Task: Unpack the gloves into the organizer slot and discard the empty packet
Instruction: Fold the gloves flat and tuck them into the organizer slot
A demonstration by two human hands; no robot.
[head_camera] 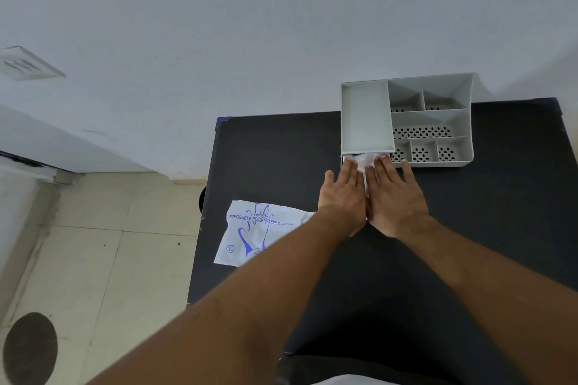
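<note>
Both hands lie flat, side by side, on a dark table (pixel 281 150), fingers pointing away toward a grey organizer (pixel 366 116) at the far edge. The left hand (pixel 342 194) is spread wide, palm down, its fingertips on a bunch of clear gloves (pixel 364 161). The right hand (pixel 395 197) is just as flat and open, touching the left along the thumb side, its fingers also pressing on the gloves. Neither hand grips anything; they only press down. The gloves sit at the organizer's near-left slot, part inside it and part trailing out between the two hands. The other compartments, several with perforated bottoms, show nothing in them. The packet (pixel 259 231), white with blue print, lies flat on the table's left side, near the left wrist, partly under the forearm.
</note>
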